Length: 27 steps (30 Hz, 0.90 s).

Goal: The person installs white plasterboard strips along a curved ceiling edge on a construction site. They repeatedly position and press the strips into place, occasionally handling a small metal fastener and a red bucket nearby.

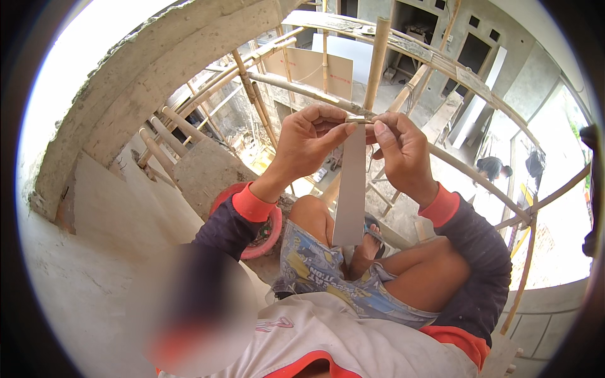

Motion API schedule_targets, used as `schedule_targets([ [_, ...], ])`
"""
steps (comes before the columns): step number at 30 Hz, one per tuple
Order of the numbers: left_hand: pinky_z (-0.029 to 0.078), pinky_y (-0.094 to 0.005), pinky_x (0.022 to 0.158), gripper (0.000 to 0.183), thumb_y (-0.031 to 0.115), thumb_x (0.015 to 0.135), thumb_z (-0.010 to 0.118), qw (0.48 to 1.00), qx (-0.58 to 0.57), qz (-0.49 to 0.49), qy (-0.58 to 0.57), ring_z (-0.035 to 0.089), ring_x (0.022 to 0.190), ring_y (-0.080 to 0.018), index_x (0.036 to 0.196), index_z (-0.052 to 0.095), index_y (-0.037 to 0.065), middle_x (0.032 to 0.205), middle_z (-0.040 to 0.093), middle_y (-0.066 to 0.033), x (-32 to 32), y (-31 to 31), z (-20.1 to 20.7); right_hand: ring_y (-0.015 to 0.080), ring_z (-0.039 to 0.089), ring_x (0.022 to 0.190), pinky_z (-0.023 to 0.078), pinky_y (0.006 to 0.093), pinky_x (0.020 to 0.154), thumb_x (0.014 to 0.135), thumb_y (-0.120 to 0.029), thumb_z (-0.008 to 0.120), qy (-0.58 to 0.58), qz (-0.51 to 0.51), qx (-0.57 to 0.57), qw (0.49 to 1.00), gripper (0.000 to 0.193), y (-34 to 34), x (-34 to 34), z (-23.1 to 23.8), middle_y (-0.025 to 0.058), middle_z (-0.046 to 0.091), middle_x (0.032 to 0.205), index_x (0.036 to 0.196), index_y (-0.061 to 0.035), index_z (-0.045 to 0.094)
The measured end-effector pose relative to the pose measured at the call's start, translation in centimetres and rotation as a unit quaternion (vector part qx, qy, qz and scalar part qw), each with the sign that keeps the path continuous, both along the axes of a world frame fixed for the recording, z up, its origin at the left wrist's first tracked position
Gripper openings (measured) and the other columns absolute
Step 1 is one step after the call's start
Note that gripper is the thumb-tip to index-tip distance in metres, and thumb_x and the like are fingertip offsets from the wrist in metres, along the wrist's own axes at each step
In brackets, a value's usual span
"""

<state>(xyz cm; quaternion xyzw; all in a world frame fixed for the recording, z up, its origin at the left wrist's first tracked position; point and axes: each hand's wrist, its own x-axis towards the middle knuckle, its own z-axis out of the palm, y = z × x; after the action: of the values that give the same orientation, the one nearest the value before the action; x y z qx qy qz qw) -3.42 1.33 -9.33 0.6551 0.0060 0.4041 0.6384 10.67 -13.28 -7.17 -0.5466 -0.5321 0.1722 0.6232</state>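
Observation:
A long, flat, pale grey-white strip (350,195) hangs down between my knees, its wider-looking lower end near my shorts. At its upper end is a small narrow piece (357,119) with a light-coloured edge; I cannot make out whether it is separate. My left hand (307,142) is closed in a pinch at the upper left corner, thumb and fingertips touching the strip. Opposite it, my right hand (403,151) pinches the upper right side of that same end. Fingertips partly cover the top edge.
A pink-red tub (276,230) stands beside my left forearm. Bamboo poles (463,165) form scaffolding ahead and to the right, above a lower level. Another person (493,167) is down there at the right. A rough concrete beam (135,79) and pale wall (120,201) border the left.

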Motion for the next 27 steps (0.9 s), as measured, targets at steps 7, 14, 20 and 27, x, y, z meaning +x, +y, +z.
schedule_targets([
  [7, 0.058, -0.0263, 0.085, 0.021, 0.0, 0.089, 0.077, 1.0, 0.001, 0.004, 0.0, 0.07, 0.094, -0.0127, 0.107, 0.066, -0.002, 0.101, 0.073, -0.0091, -0.2, -0.1, 0.0, 0.0135, 0.068, 0.085, 0.054, 0.0283, 0.073, 0.104, -0.016, 0.053, 0.008, 0.003, -0.01, 1.0, 0.02, -0.1, -0.1, 0.0, 0.0104, 0.072, 0.096, 0.11, 0.0024, 0.059],
  [14, 0.058, -0.026, 0.085, 0.02, -0.001, 0.089, 0.076, 1.0, -0.008, 0.007, 0.005, 0.07, 0.094, -0.0129, 0.107, 0.066, -0.003, 0.101, 0.072, -0.0098, -0.1, -0.3, 0.2, 0.0137, 0.067, 0.086, 0.054, 0.0291, 0.075, 0.105, -0.015, 0.052, 0.008, 0.007, -0.005, 1.0, 0.02, -0.2, 0.0, 0.0, 0.011, 0.072, 0.097, 0.111, 0.0026, 0.059],
  [20, 0.058, -0.0251, 0.085, 0.02, -0.001, 0.089, 0.075, 1.0, -0.015, -0.003, -0.004, 0.069, 0.094, -0.0125, 0.107, 0.066, -0.003, 0.1, 0.072, -0.0094, 0.0, -0.2, -0.1, 0.0141, 0.067, 0.085, 0.054, 0.03, 0.075, 0.105, -0.016, 0.052, 0.009, 0.007, -0.001, 1.0, 0.021, -0.2, 0.0, -0.1, 0.011, 0.072, 0.096, 0.111, 0.0028, 0.058],
  [27, 0.056, -0.0241, 0.086, 0.018, -0.004, 0.091, 0.072, 1.0, 0.007, -0.003, -0.007, 0.067, 0.096, -0.0113, 0.108, 0.066, -0.002, 0.105, 0.071, -0.0079, -0.2, 0.4, -0.6, 0.0155, 0.067, 0.078, 0.052, 0.0319, 0.068, 0.101, -0.014, 0.055, -0.002, -0.006, 0.033, 0.999, 0.019, 0.4, 0.4, -1.1, 0.0105, 0.069, 0.084, 0.103, 0.0034, 0.062],
])
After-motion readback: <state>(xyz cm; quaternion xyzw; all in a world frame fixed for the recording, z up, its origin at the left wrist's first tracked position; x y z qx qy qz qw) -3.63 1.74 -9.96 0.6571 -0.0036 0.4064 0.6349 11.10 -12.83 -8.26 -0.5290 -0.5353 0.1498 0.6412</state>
